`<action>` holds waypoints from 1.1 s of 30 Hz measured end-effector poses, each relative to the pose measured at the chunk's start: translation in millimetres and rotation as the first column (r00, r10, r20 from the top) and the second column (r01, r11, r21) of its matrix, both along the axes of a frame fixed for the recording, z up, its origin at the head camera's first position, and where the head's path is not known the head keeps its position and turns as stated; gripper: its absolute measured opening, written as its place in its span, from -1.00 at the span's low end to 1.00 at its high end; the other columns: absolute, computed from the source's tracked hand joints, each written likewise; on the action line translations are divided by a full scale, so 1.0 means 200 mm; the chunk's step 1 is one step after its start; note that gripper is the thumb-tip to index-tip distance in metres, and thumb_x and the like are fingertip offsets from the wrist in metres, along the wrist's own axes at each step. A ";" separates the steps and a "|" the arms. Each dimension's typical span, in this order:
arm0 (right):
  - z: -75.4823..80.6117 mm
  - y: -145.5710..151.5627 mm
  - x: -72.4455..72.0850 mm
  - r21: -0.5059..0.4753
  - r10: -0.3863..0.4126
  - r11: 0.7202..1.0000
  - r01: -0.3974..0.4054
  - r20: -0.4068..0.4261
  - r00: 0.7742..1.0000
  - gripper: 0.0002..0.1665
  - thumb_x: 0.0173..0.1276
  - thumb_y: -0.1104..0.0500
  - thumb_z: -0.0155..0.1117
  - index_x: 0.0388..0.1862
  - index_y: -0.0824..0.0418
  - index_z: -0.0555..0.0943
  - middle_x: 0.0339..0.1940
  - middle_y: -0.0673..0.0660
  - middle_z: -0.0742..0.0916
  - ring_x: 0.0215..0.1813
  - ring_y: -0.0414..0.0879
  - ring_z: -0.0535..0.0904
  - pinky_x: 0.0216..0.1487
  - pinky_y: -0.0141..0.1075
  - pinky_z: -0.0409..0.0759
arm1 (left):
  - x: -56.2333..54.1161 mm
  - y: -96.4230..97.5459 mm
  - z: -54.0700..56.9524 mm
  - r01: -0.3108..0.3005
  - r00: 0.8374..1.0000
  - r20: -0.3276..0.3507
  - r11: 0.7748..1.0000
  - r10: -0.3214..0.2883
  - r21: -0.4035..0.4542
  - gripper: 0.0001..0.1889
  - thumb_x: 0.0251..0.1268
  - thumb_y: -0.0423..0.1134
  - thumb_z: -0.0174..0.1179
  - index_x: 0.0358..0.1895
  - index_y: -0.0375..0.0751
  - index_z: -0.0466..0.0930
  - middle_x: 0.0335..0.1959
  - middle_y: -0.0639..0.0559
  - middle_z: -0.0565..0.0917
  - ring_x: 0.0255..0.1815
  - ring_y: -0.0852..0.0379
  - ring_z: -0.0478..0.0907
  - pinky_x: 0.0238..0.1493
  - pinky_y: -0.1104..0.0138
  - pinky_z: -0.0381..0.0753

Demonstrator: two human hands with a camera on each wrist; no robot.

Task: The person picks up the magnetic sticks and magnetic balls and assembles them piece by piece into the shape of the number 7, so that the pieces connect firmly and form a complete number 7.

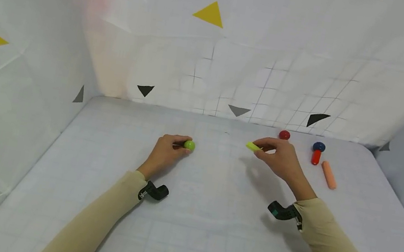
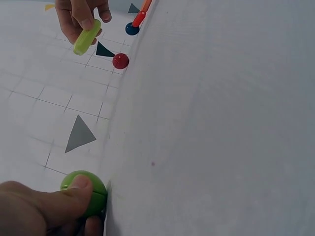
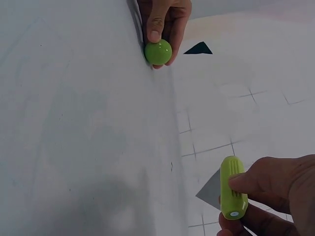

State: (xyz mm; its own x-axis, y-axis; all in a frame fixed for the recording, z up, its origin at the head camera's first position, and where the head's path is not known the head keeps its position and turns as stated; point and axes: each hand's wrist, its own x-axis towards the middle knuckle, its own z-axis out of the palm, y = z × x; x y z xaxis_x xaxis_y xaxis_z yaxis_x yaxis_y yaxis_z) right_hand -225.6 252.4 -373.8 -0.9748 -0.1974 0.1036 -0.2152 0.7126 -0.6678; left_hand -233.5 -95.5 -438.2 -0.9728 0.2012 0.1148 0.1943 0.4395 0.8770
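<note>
My left hand (image 1: 165, 150) pinches a glossy green ball (image 1: 189, 145) between thumb and fingers, low over the white table left of its middle. In the left wrist view a seam line runs across the ball (image 2: 98, 199). My right hand (image 1: 279, 158) grips a short yellow-green stick (image 1: 252, 146), raised above the table, its shadow falling below. Seen from the right wrist, this stick (image 3: 232, 169) has ribs along its side and a small pale spot on its end. The thumb presses on the ribs. The ball and the stick are apart.
Behind the right hand lies a red ball (image 1: 284, 134). Farther right, a blue ball (image 1: 318, 146) is at the end of a short red stick (image 1: 316, 158), with an orange stick (image 1: 329, 175) beside them. White walls with yellow and dark triangles (image 1: 210, 13) enclose the table (image 1: 182, 239).
</note>
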 end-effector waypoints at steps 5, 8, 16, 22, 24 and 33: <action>-0.02 -0.06 -0.01 -0.009 0.027 1.000 -0.027 -0.001 1.000 -0.68 0.45 0.24 0.41 0.14 0.27 0.74 0.02 0.20 0.77 0.06 0.13 0.62 -0.06 -0.10 0.64 | 0.00 0.00 0.00 0.011 1.000 -0.006 1.000 -0.011 0.003 -0.57 0.35 -0.36 0.42 0.27 -0.24 0.67 0.17 -0.08 0.70 0.15 0.05 0.65 0.23 0.24 0.58; -0.02 -0.09 -0.02 -0.009 0.043 0.999 -0.043 0.000 0.999 -0.68 0.44 0.24 0.41 0.14 0.26 0.75 0.01 0.18 0.78 0.06 0.13 0.62 -0.07 -0.10 0.63 | 0.00 0.00 0.00 0.011 1.000 -0.010 1.000 -0.011 0.007 -0.57 0.35 -0.36 0.43 0.27 -0.25 0.68 0.16 -0.09 0.71 0.14 0.04 0.65 0.23 0.23 0.58; -0.03 -0.16 -0.05 -0.020 0.087 0.996 -0.087 0.013 0.996 -0.70 0.42 0.23 0.43 0.11 0.22 0.76 -0.02 0.13 0.78 0.05 0.10 0.63 -0.07 -0.08 0.62 | 0.01 0.00 0.02 0.008 1.000 0.018 1.000 -0.008 0.001 -0.57 0.36 -0.36 0.42 0.27 -0.23 0.68 0.18 -0.08 0.70 0.17 0.06 0.65 0.26 0.24 0.56; -0.04 -0.21 -0.05 -0.026 0.094 0.995 -0.094 0.013 0.995 -0.72 0.41 0.25 0.44 0.08 0.21 0.77 -0.04 0.12 0.79 0.03 0.09 0.65 -0.07 -0.07 0.59 | 0.00 -0.01 0.01 0.013 1.000 0.013 1.000 -0.013 0.013 -0.57 0.36 -0.34 0.43 0.27 -0.21 0.68 0.15 -0.05 0.72 0.15 0.08 0.65 0.26 0.24 0.56; -0.04 -0.22 -0.05 -0.032 0.099 0.995 -0.098 0.017 0.995 -0.73 0.41 0.25 0.43 0.07 0.22 0.77 -0.03 0.13 0.79 0.04 0.10 0.65 -0.06 -0.07 0.59 | 0.00 -0.01 0.00 0.013 1.000 0.019 0.999 -0.013 0.030 -0.57 0.36 -0.33 0.43 0.27 -0.19 0.68 0.13 -0.02 0.72 0.13 0.10 0.65 0.24 0.25 0.57; -0.06 -0.31 -0.05 -0.049 0.118 0.992 -0.117 0.016 0.993 -0.74 0.39 0.26 0.45 0.05 0.20 0.78 -0.04 0.11 0.78 0.02 0.07 0.65 -0.08 -0.09 0.62 | -0.01 -0.03 -0.03 0.006 1.000 0.024 0.996 -0.008 0.086 -0.59 0.32 -0.31 0.47 0.21 -0.16 0.68 0.04 0.02 0.73 0.04 0.15 0.68 0.16 0.27 0.62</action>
